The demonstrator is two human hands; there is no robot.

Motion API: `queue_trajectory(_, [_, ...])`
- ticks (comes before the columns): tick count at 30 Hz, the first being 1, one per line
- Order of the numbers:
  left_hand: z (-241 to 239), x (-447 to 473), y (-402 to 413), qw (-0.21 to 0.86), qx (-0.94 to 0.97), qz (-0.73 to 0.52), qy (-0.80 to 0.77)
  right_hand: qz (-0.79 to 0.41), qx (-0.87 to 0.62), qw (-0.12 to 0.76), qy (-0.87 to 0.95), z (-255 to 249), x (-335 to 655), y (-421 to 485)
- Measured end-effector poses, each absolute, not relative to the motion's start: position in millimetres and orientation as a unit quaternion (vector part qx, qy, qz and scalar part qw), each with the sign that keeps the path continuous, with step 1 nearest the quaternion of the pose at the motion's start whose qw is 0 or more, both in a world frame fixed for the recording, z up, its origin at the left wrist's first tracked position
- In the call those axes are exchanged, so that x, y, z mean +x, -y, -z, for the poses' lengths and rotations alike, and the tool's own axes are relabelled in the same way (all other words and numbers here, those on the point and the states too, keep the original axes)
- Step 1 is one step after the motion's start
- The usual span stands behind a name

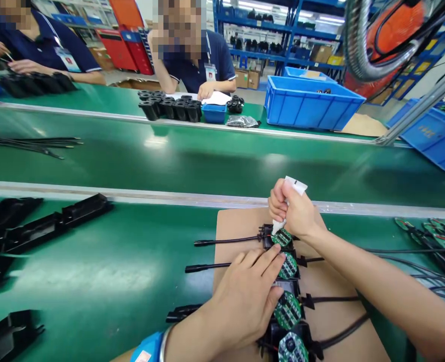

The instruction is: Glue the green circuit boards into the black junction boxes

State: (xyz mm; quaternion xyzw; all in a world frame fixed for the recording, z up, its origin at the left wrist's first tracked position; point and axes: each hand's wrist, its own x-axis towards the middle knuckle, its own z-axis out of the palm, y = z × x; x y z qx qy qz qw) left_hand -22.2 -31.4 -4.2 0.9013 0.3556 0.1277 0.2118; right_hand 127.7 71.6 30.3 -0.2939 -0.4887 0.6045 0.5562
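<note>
My right hand (295, 208) is wrapped round a white squeeze tube (296, 184), its nozzle pointing down at the farthest green circuit board (281, 237). Whether the nozzle touches the board I cannot tell. My left hand (248, 289) lies flat with fingers stretched over the row of black housings (282, 286), its fingertips at the edges of the boards. Several round green boards, among them a nearer one (287, 310), sit on these housings. Black cables (335, 299) run out on both sides. Beneath the row is a brown cardboard sheet (233, 221).
Empty black housings (37, 234) lie at the left. More boards with cables (441, 241) are at the right edge. Across the green belt (131, 156), two people sit behind black parts (173, 105) and a blue crate (308, 105). A coiled hose (358, 45) hangs at upper right.
</note>
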Motion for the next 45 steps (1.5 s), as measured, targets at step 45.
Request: queue_trajectory(45, [6,-21,31,0.169,0.913,-0.132,-0.348,-0.571,-0.342,0.501,0.554,-43,151,-64])
